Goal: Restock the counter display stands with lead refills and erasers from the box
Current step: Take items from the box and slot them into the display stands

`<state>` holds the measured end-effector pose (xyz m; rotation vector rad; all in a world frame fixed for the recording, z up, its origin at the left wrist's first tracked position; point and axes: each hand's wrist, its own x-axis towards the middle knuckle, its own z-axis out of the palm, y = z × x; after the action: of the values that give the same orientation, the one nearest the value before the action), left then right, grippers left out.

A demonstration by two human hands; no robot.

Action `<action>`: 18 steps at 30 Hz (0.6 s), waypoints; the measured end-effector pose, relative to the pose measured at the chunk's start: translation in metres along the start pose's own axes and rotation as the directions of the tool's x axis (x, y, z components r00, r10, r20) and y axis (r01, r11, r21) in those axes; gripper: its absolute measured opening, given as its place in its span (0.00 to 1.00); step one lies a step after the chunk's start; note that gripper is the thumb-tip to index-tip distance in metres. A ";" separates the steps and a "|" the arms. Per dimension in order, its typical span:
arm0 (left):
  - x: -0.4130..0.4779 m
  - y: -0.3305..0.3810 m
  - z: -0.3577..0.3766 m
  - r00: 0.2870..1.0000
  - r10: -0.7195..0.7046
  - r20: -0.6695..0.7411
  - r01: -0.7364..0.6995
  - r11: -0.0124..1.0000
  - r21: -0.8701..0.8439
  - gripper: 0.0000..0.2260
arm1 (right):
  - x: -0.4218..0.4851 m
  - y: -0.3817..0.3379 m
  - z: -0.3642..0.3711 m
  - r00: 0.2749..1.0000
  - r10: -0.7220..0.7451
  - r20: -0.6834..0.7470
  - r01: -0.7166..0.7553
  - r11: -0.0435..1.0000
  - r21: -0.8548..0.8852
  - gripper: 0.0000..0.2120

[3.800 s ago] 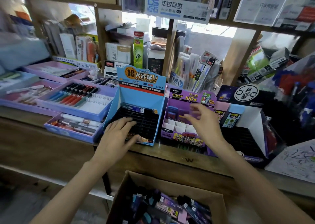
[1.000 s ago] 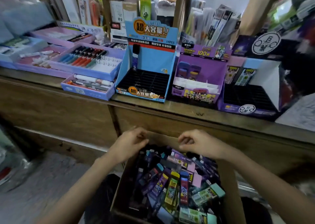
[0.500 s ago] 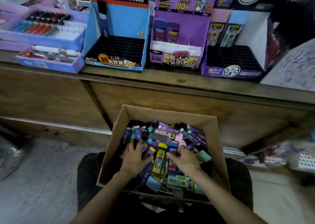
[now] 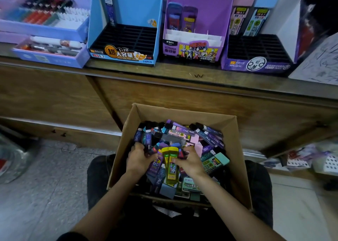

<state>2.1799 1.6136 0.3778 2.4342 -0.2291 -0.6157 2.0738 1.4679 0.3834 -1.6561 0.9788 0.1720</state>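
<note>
A cardboard box (image 4: 236,149) on my lap holds a heap of lead refill tubes and erasers. My left hand (image 4: 138,160) digs into the heap, fingers curled round dark refill tubes (image 4: 146,141). My right hand (image 4: 189,161) curls its fingers over refills beside a yellow refill tube (image 4: 172,164). A mint eraser (image 4: 216,163) lies to its right. On the counter stand three displays: a blue stand (image 4: 126,39) with one tube, a purple stand (image 4: 196,30) with two, and a third stand (image 4: 256,48) with black slots.
The wooden counter edge (image 4: 182,79) runs above the box. Purple pen trays (image 4: 47,24) fill the counter's left. Papers with drawings (image 4: 321,63) lie at the right. Grey floor (image 4: 45,185) shows at the left, and clutter (image 4: 311,158) sits low right.
Since the earliest frame my hands left the counter stands and dropped into the box. In the last half second both hands closed tighter around refills in the heap.
</note>
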 end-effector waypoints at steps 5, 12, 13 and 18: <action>0.008 0.000 -0.006 0.988 -0.002 0.152 -0.003 0.999 0.037 0.14 | -0.003 0.001 -0.015 0.996 0.071 0.046 -0.075 0.994 0.075 0.06; 0.010 -0.009 -0.011 0.941 0.071 0.331 -0.059 0.997 -0.045 0.14 | -0.011 0.006 -0.029 0.996 0.090 0.008 -0.090 0.978 0.189 0.02; 0.010 -0.009 -0.012 0.938 0.084 0.336 -0.071 0.996 -0.050 0.13 | -0.011 0.006 -0.030 0.995 0.094 -0.013 -0.089 0.975 0.205 0.04; 0.011 -0.010 -0.017 0.933 0.124 0.338 -0.116 0.992 -0.045 0.09 | -0.010 0.009 -0.037 0.988 0.151 -0.033 -0.134 0.945 0.298 0.05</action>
<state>2.1984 1.6269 0.3800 2.2564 -0.5043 -0.9766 2.0476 1.4405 0.3954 -1.3234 1.1097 0.0723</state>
